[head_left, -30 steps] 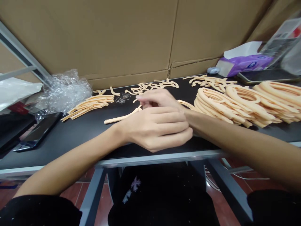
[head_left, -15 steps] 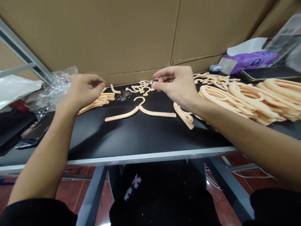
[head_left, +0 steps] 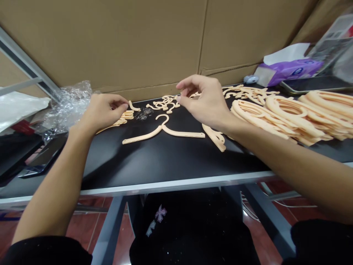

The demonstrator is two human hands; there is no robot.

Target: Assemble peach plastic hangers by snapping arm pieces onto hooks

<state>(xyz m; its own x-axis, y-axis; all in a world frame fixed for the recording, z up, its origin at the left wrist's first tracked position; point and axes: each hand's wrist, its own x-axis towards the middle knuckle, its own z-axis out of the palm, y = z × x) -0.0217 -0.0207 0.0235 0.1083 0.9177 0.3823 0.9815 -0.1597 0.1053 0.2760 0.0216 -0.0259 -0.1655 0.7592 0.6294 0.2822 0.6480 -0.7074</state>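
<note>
A cream plastic clothes hanger [head_left: 182, 133], made of two arms and a hook, lies spread on the black table between my hands. My left hand [head_left: 106, 110] is over a pile of straight hanger arms [head_left: 124, 118], thumb and fingers apart with nothing seen in them. One short loose piece [head_left: 134, 106] lies just beyond its fingertips. My right hand [head_left: 204, 96] hovers right of the loose hanger hooks [head_left: 166, 103], fingers curved and apart, holding nothing visible. Beneath that wrist lie a few curved hanger pieces [head_left: 214, 137], partly hidden by the forearm.
Stacks of hanger parts [head_left: 286, 116] cover the table's right side, with more small pieces [head_left: 249, 94] behind. A purple tissue pack [head_left: 292, 71] and a phone [head_left: 317, 85] sit at the back right. Crumpled clear plastic [head_left: 74, 105] lies at left. A cardboard wall [head_left: 132, 44] rises behind.
My left hand has moved a little right and down, over the pile of arms. My right hand has shifted slightly left, its fingers spread somewhat wider. The hanger lies as before.
</note>
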